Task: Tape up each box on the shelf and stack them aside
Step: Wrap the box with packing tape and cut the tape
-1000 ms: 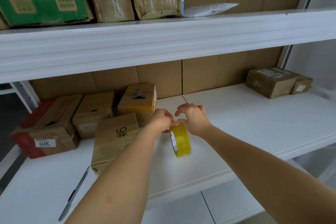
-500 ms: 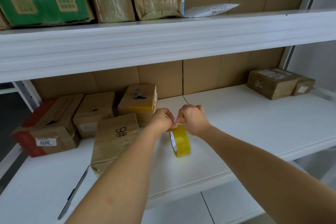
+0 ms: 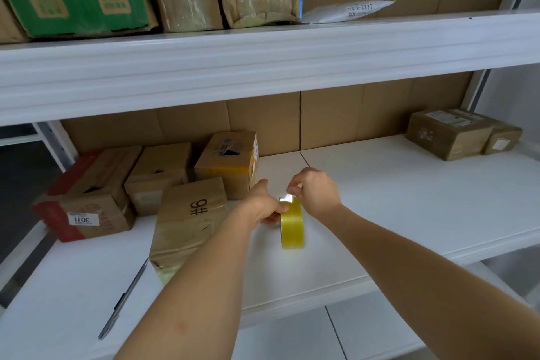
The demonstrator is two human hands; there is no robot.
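A: Left hand (image 3: 264, 204) grips the yellow tape roll (image 3: 291, 223) on the shelf (image 3: 409, 202); right hand (image 3: 314, 188) pinches its loose end.

B: So no taping yet?

A: Looks that way. The 9# box (image 3: 187, 222) sits at 9 o'clock, three more behind it.

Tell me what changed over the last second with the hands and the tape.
The right hand has peeled the tape end up off the tape roll and pinches it. The left hand still grips the roll, upright on the shelf. The boxes stayed put.
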